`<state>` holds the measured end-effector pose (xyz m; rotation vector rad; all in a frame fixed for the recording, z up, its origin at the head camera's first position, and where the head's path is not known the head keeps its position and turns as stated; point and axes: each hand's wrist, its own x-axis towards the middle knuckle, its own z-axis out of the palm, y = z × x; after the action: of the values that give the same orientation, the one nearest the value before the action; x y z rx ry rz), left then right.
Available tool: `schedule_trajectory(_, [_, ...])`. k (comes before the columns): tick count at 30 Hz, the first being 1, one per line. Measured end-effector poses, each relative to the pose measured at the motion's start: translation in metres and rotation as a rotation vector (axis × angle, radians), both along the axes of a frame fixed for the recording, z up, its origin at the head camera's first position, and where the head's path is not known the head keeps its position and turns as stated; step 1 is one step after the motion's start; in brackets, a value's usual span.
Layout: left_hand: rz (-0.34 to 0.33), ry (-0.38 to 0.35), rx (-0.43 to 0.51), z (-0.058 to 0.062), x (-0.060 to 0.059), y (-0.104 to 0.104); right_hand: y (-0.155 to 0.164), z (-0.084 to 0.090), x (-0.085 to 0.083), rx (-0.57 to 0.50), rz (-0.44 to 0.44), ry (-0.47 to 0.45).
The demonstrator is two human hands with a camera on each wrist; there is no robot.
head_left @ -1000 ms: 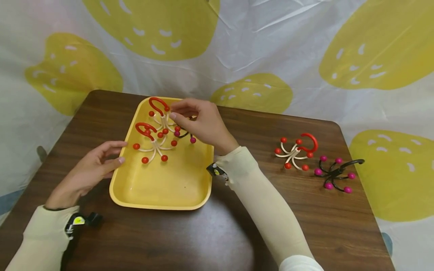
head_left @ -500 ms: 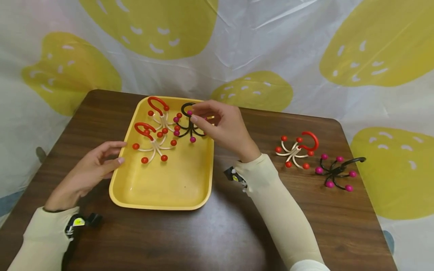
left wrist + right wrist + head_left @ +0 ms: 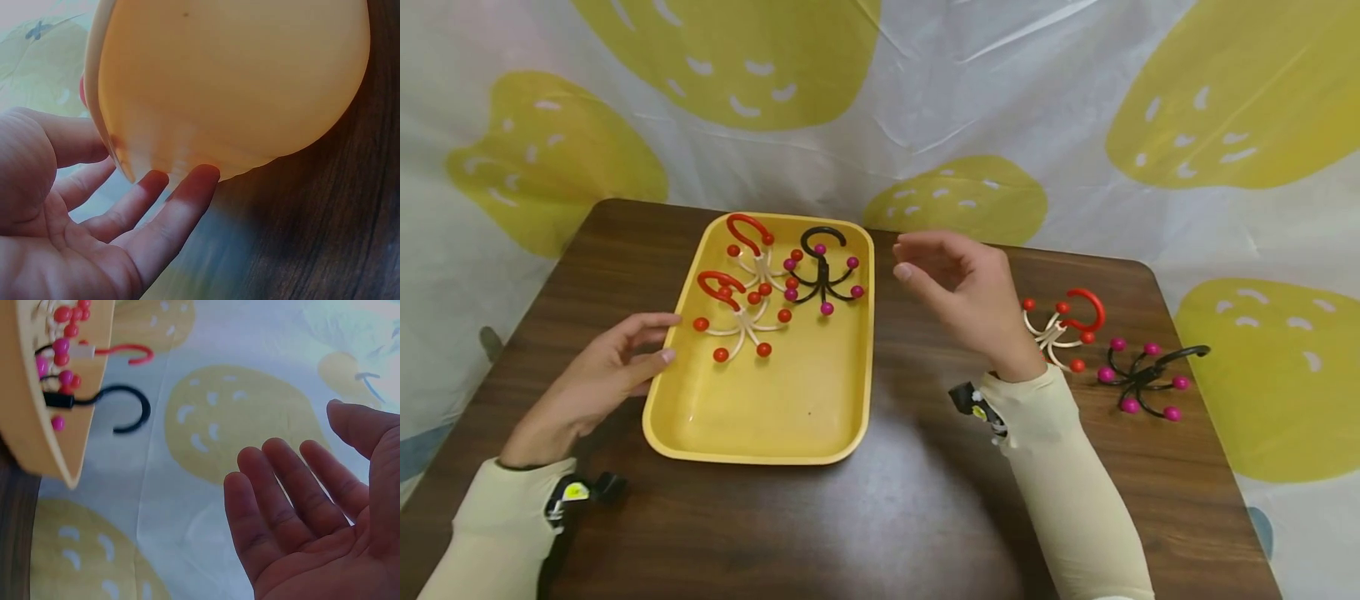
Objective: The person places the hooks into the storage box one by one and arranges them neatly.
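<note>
A yellow tray (image 3: 760, 417) stands on the table, with my left hand (image 3: 602, 379) at its left side; in the left wrist view the fingertips (image 3: 203, 178) touch the tray's outer wall. Inside lie two white hook hangers with red hooks and red ball tips, the rear one (image 3: 762, 271) behind the front one (image 3: 741, 321). Beside them at the back right sits a black hook hanger (image 3: 823, 271) with magenta balls, standing hook up. My right hand (image 3: 970, 292) hovers right of the tray with nothing in it, thumb and fingers apart.
On the table's right part lie another white hook hanger (image 3: 1060, 329), partly hidden behind the right hand, and another black hook hanger (image 3: 1142, 377) near the right edge. A patterned curtain (image 3: 962, 100) hangs behind the wooden table (image 3: 850, 533).
My right hand has let go of the black hook hanger in the tray and moved right, out past the tray's rim. The left hand has stayed put.
</note>
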<state>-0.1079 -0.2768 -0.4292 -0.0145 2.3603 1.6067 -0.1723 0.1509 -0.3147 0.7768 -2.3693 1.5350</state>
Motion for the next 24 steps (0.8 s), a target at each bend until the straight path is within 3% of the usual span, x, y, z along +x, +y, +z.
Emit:
schedule_trajectory(4, [0.001, 0.0, -0.001, 0.001, -0.001, 0.001, 0.024, 0.0, 0.004, -0.011, -0.054, 0.016])
schedule_trajectory(10, [-0.002, 0.002, 0.003, 0.001, 0.0, 0.002, 0.058, -0.005, 0.015, -0.055, -0.121, -0.048])
schedule_trajectory(18, [-0.005, 0.002, -0.007, 0.001, 0.001, 0.001, 0.091, -0.014, 0.024, 0.009, -0.212, 0.004])
schedule_trajectory(24, [-0.008, 0.007, -0.011, 0.001, 0.001, 0.0, 0.11, -0.02, 0.031, -0.012, -0.251, -0.014])
